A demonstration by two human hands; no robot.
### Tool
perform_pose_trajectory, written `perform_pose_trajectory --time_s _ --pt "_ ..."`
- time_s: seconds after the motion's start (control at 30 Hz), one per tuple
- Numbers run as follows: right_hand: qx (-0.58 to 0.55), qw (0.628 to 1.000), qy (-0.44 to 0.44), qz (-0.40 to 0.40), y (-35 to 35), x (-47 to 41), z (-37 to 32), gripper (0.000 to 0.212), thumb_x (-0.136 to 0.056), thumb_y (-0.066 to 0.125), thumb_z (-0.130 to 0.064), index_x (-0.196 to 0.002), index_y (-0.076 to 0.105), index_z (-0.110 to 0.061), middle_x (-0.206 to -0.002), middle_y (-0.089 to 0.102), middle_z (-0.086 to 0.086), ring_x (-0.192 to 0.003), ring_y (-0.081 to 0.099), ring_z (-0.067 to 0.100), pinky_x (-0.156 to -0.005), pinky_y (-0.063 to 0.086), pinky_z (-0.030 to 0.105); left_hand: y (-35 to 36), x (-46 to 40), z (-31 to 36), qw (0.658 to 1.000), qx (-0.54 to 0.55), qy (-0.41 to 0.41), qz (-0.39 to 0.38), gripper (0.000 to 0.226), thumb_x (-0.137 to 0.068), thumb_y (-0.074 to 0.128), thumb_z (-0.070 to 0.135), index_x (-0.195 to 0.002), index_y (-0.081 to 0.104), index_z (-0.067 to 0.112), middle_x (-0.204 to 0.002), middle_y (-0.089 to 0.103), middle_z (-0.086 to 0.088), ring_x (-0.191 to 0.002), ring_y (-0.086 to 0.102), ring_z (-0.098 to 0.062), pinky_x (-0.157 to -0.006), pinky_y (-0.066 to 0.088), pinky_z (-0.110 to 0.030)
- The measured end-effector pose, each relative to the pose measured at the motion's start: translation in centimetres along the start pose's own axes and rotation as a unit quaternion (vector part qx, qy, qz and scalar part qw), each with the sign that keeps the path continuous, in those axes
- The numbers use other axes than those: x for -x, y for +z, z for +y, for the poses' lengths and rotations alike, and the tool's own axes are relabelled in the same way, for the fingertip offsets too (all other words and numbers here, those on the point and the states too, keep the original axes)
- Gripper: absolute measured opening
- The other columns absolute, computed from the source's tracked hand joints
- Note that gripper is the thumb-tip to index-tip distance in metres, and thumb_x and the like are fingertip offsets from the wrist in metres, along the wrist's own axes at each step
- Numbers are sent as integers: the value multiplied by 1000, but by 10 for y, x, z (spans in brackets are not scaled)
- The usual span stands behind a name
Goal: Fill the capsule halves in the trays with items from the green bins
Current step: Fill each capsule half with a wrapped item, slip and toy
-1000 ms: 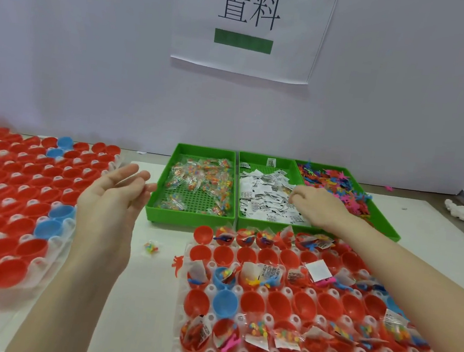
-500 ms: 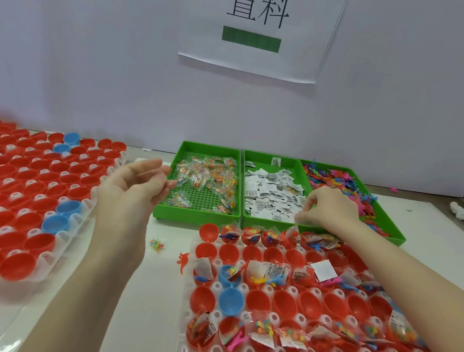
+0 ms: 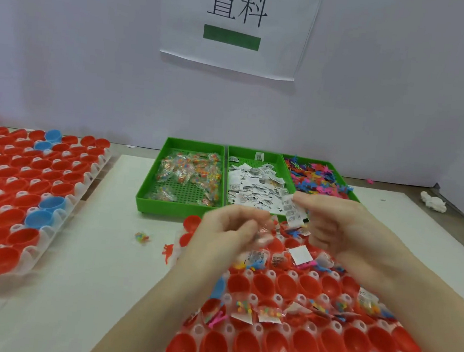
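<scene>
The right hand (image 3: pixel 342 227) is up over the near tray (image 3: pixel 279 344), fingers curled, pinching a few small white printed packets (image 3: pixel 293 211) between thumb and fingertips; they hang just in front of the middle green bin (image 3: pixel 253 178). The left hand (image 3: pixel 231 227) is close beside it, also above the near tray's far edge, its fingers curled in towards the right hand. It is blurred, and I cannot tell whether it has hold of anything, though something clear and shiny shows at its fingertips.

The near tray lies just this side of the green bins. Its cups hold red capsule halves (image 3: pixel 253 347); a good many, mostly towards the far and right parts, already carry bead bags, white packets and little coloured figures, while several in the nearer rows are bare red.

Behind the near tray the three green bins stand side by side: the left green bin (image 3: pixel 176 201) with clear bags of coloured beads, the middle one with white packets, the right green bin (image 3: pixel 340 173) with bright plastic figures.

Left of the near tray, well apart, is a second tray (image 3: pixel 57 215) of red halves with a few blue ones among them. Between the two, on the white table (image 3: pixel 84 289), lie a stray bead bag (image 3: pixel 141 236) and an orange figure (image 3: pixel 168 252) touching the near tray's edge. On the wall behind the bins hangs a paper sign (image 3: pixel 235 21) with a green bar.
</scene>
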State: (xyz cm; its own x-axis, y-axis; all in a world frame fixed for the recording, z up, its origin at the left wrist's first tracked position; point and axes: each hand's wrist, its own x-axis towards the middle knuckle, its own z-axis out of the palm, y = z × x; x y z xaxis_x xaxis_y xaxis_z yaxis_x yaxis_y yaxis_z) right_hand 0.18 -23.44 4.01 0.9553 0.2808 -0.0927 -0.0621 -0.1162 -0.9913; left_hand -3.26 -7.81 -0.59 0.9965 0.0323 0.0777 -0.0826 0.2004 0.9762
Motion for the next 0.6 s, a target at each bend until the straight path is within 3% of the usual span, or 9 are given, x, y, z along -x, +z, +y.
perform_pose_trajectory --time_s 0.1,0.17,0.23,0.3,0.4,0.5,0.6 --pt "-23 999 -30 -7 -1 44 0 20 -58 70 -34 -56 70 -14 -41 29 -10 -39 23 6 -44 18 18 26 12 -1 996 42 -51 -68 37 -94 44 -2 -73 68 16 -81 66 -7 -79 64 -16 -66 56 -19" --pt "-23 997 -62 31 -5 63 7 26 -55 69 -30 -70 76 -10 -40 47 -9 -36 34 1 -40 28 10 38 21 1 990 70 -70 -105 35 -92 49 20 -68 75 19 -84 69 -5 -82 64 -15 -65 54 -19" --pt "-15 992 -100 73 -9 78 13 22 -56 68 -27 -71 77 -14 -53 63 -2 -42 46 0 -43 36 7 48 34 4 982 76 -78 -151 29 -79 54 40 -71 77 24 -79 72 3 -79 68 -8 -68 54 -18" --pt "-10 989 -118 92 -13 90 18 19 -59 68 -26 -71 78 -16 -65 69 6 -52 53 3 -48 39 5 56 45 5 982 51 -60 -170 19 -79 62 32 -83 76 20 -80 72 6 -81 68 -6 -71 54 -17" --pt "-11 986 -129 102 -20 107 24 15 -64 67 -21 -71 78 -13 -49 61 -4 -41 50 -4 -46 36 2 69 57 3 988 -17 -21 -155 17 -88 59 6 -94 69 18 -78 70 7 -79 66 -3 -69 53 -15" --pt "0 989 -108 100 -25 117 29 20 -74 65 -36 -84 77 -23 -46 42 -11 -40 34 2 -42 33 10 78 64 2 988 -41 -17 -147 25 -88 57 1 -95 66 23 -72 63 5 -70 63 -2 -71 55 -19" --pt "-113 986 -68 107 -36 122 33 30 -77 48 -22 -99 67 -21 -48 46 -3 -36 34 9 -37 35 14 84 68 0 987 -56 -22 -147 28 -87 58 2 -100 60 27 -66 63 9 -68 63 -2 -80 55 -24"
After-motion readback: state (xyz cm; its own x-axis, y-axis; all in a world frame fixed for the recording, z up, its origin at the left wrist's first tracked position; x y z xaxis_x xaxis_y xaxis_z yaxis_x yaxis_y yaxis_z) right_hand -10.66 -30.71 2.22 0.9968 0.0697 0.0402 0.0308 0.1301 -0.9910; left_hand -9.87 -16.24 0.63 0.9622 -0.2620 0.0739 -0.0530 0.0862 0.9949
